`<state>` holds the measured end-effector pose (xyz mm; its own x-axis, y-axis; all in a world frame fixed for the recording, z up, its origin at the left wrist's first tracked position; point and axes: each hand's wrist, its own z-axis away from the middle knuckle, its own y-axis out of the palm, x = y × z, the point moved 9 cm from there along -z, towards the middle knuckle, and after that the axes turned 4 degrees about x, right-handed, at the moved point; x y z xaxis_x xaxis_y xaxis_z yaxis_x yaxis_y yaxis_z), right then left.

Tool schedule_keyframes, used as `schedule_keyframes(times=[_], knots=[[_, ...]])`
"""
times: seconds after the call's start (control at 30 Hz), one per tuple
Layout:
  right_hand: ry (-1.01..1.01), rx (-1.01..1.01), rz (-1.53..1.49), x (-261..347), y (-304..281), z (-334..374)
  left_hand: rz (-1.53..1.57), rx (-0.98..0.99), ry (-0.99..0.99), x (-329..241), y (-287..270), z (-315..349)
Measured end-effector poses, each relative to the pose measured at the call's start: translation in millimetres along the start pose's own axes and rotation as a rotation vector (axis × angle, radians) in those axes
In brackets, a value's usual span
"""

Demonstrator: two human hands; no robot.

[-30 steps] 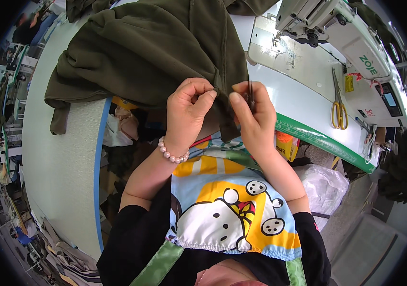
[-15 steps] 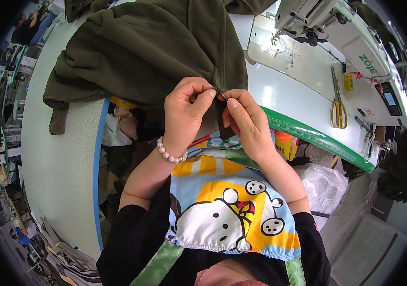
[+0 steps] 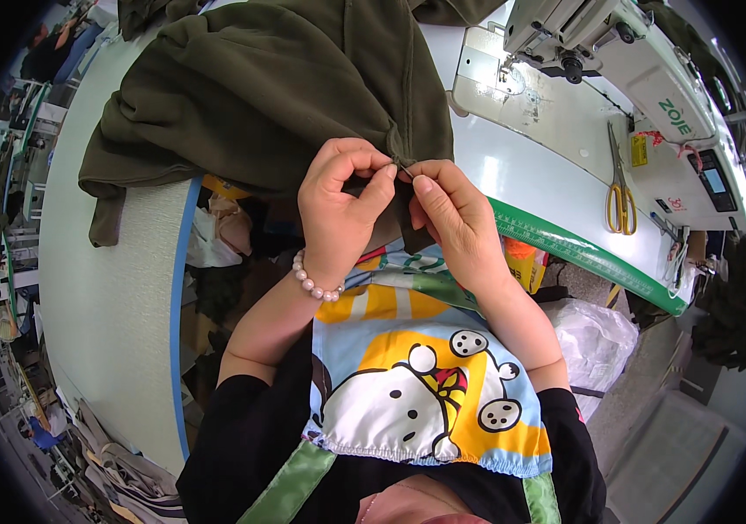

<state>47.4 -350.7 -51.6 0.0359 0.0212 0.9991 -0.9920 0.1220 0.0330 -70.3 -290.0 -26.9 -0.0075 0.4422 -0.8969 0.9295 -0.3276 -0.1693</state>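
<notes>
A dark olive garment (image 3: pixel 242 96) of thick, soft cloth drapes over the table, its seamed edge coming down to my hands. My left hand (image 3: pixel 342 196) is closed in a pinch, thumb and forefinger gripping that edge at the seam's lower end. Close on its right, my right hand (image 3: pixel 456 218) is pinched too, on a thin dark strip (image 3: pixel 404 172) that spans the small gap between the fingertips. Whether this strip is cloth, thread or a slim tool is too small to tell. Part of the garment hangs below, partly hidden behind my right fingers.
A sewing machine (image 3: pixel 643 96) stands at the right, its needle area beyond my right hand. Yellow-handled scissors (image 3: pixel 621 205) lie on its bed. A green ruler strip (image 3: pixel 582 253) follows the table's front edge. The pale table (image 3: pixel 111 323) extends left, with a blue edge.
Both hands have shifted only slightly, the left a little to the left and the right a little upward. Their pinches stay closed at the same seam end.
</notes>
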Motion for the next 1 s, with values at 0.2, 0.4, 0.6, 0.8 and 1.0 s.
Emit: schedule_keyframes(times=[0.2, 0.4, 0.6, 0.8, 1.0], knots=[[0.024, -0.019, 0.034, -1, -2, -3, -0.167, -0.067, 0.145, -17, -3, 2], [0.057, 0.003, -0.046, -7, -4, -5, -0.172, -0.062, 0.161, -17, -3, 5], [0.029, 0.011, -0.072, -8, -4, -5, -0.056, -0.056, 0.090, -9, -3, 6], [0.100, 0.028, -0.138, -10, -1, -5, 0.160, -0.023, -0.096, 15, -2, 8], [0.230, 0.057, -0.229, -14, 3, -5, 0.153, -0.031, -0.120, 19, -4, 6]])
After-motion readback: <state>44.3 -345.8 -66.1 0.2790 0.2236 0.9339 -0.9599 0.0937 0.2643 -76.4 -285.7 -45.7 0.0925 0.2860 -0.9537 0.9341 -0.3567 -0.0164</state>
